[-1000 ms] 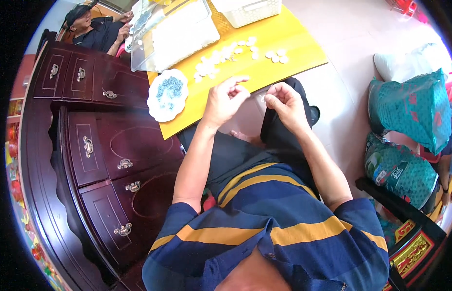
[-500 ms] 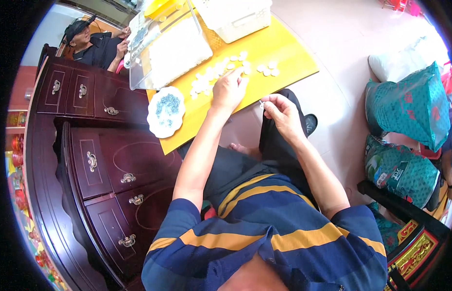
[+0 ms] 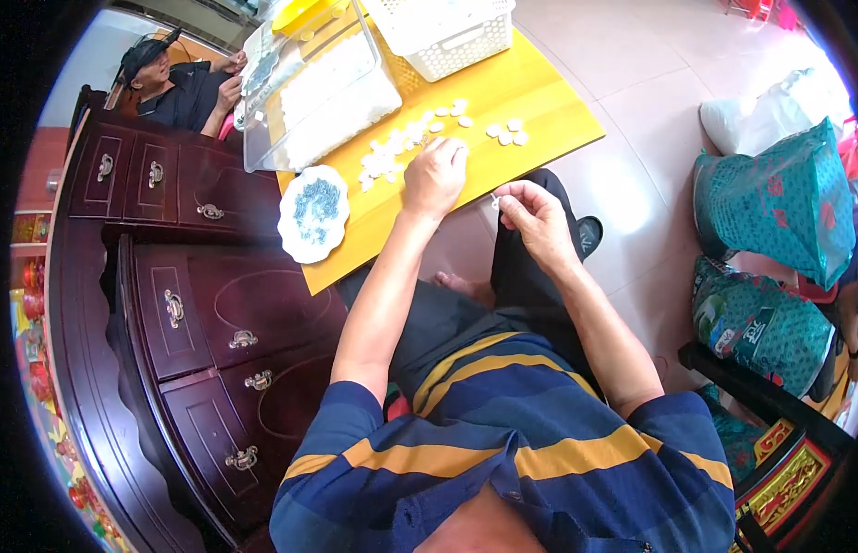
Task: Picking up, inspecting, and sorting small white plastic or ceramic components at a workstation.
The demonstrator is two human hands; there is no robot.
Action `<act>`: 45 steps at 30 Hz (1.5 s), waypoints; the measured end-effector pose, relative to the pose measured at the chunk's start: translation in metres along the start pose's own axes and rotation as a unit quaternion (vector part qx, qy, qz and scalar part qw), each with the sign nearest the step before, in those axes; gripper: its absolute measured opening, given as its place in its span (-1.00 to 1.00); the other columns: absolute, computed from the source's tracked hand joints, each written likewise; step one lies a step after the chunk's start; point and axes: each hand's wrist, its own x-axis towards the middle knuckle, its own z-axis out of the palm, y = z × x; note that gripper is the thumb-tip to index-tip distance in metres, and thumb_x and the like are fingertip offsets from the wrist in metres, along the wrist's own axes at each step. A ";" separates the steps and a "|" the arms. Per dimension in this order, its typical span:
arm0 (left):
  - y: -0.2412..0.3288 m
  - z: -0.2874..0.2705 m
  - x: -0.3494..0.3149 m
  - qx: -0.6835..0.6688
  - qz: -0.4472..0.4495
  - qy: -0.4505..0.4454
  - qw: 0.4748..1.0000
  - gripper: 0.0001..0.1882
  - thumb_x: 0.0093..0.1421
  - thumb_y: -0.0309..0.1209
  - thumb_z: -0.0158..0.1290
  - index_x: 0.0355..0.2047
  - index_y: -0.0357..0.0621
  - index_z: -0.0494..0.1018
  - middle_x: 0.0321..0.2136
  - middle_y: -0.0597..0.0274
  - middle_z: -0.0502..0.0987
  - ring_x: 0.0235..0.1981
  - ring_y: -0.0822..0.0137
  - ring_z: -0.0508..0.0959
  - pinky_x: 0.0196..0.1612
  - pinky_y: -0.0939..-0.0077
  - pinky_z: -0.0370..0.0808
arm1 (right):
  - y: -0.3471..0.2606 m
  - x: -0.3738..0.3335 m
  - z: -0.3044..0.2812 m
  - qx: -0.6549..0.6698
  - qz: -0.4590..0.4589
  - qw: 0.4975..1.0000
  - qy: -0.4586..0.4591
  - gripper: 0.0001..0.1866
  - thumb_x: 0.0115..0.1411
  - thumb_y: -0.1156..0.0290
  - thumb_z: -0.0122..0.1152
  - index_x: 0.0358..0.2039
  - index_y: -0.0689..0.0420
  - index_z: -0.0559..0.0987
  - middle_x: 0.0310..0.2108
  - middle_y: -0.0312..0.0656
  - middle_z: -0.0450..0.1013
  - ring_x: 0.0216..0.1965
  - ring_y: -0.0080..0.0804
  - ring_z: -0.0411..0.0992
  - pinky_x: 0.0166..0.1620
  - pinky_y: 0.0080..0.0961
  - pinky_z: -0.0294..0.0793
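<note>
My left hand [image 3: 435,178] is over the yellow table [image 3: 558,111], its fingers pinched on a small white round piece at its near edge. Loose white round pieces [image 3: 383,161] lie scattered beyond and to the left of it. A small group of similar white discs [image 3: 505,135] sits to its right. Off the table edge, above my knee, my right hand [image 3: 540,224] is closed, thumb and forefinger pinching a tiny white piece [image 3: 494,201] whose exact kind I cannot make out. A scalloped white plate [image 3: 289,219] holding many small blue-grey bits stands at the table's left.
A clear plastic bin [image 3: 256,147] full of white pieces and a white perforated basket [image 3: 466,57] stand at the back. A person in black [image 3: 176,100] sits at far left. A dark wood cabinet [image 3: 235,295] flanks the left; teal sacks [image 3: 770,198] stand at right.
My left hand has drawn back slightly from the scattered discs toward me, now with a white piece at its fingertips. My right hand has barely moved.
</note>
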 end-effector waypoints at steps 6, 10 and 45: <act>0.017 -0.024 -0.033 -0.407 -0.271 -0.082 0.868 -0.82 0.38 -0.42 0.10 -0.14 -0.28 0.58 -0.34 0.18 0.67 -0.39 0.44 0.66 -0.29 0.56 0.59 | 0.002 -0.001 -0.001 0.007 -0.009 1.000 0.000 -0.86 0.38 0.44 0.20 -0.13 0.20 0.62 -0.37 -0.43 0.50 -0.38 -0.71 0.40 -0.25 -0.71 0.44; 0.035 -0.030 -0.057 -0.467 -0.288 -0.103 0.830 -0.80 0.39 -0.45 0.08 -0.07 -0.31 0.55 -0.32 0.20 0.67 -0.36 0.46 0.66 -0.26 0.61 0.61 | 0.004 -0.001 0.000 0.010 -0.011 1.000 -0.001 -0.88 0.38 0.46 0.19 -0.15 0.21 0.62 -0.39 -0.44 0.49 -0.40 -0.72 0.37 -0.28 -0.72 0.40; 0.040 -0.050 -0.070 -0.369 -0.149 -0.082 0.914 -0.76 0.29 -0.60 0.16 -0.03 -0.26 0.60 -0.25 0.34 0.62 -0.38 0.60 0.55 -0.26 0.71 0.53 | 0.006 -0.007 0.007 -0.039 -0.040 0.997 -0.057 -0.87 0.42 0.48 0.16 -0.10 0.23 0.59 -0.28 -0.34 0.54 -0.26 -0.62 0.50 -0.11 -0.63 0.54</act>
